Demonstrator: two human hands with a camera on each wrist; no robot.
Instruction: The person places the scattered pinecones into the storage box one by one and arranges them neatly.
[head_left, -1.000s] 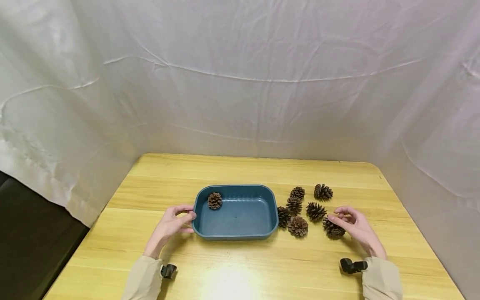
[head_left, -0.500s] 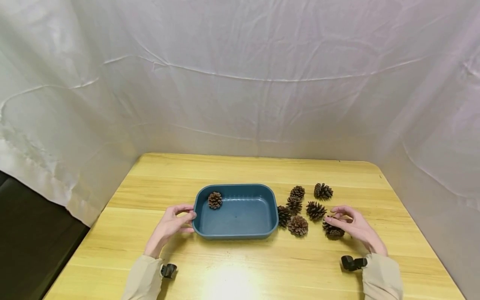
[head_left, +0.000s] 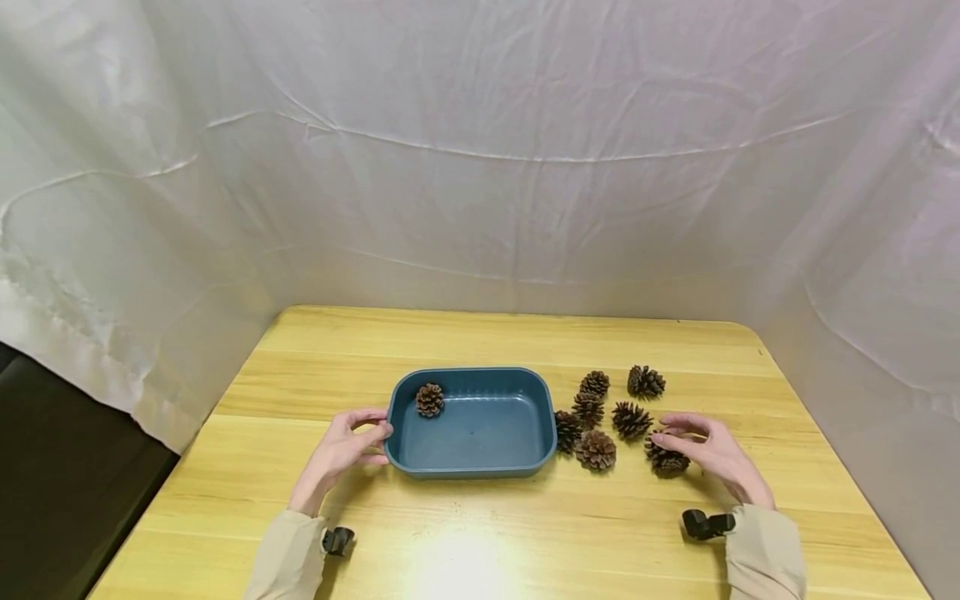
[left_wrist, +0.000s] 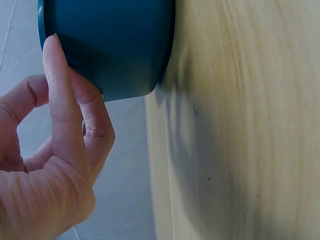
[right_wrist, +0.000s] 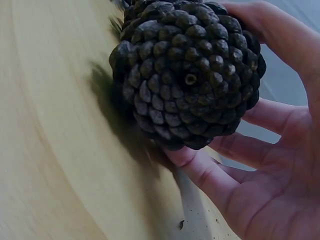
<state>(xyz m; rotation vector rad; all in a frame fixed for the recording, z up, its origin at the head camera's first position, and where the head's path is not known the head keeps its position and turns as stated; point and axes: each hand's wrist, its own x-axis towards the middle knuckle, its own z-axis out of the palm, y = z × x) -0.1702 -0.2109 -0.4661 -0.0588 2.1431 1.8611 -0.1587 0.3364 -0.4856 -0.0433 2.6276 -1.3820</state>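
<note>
While my left hand (head_left: 341, 454) rested against the left end wall of the blue tray (head_left: 472, 471), thumb and fingers curled round its rim, my right hand (head_left: 708, 454) closed its fingers round a pinecone (head_left: 666, 458) that sat on the worktop (head_left: 480, 533), at the right of the tray. Five more loose pinecones (head_left: 596, 451) lay between that one and the tray, and a single pinecone (head_left: 430, 400) sat inside the tray's far left corner.
</note>
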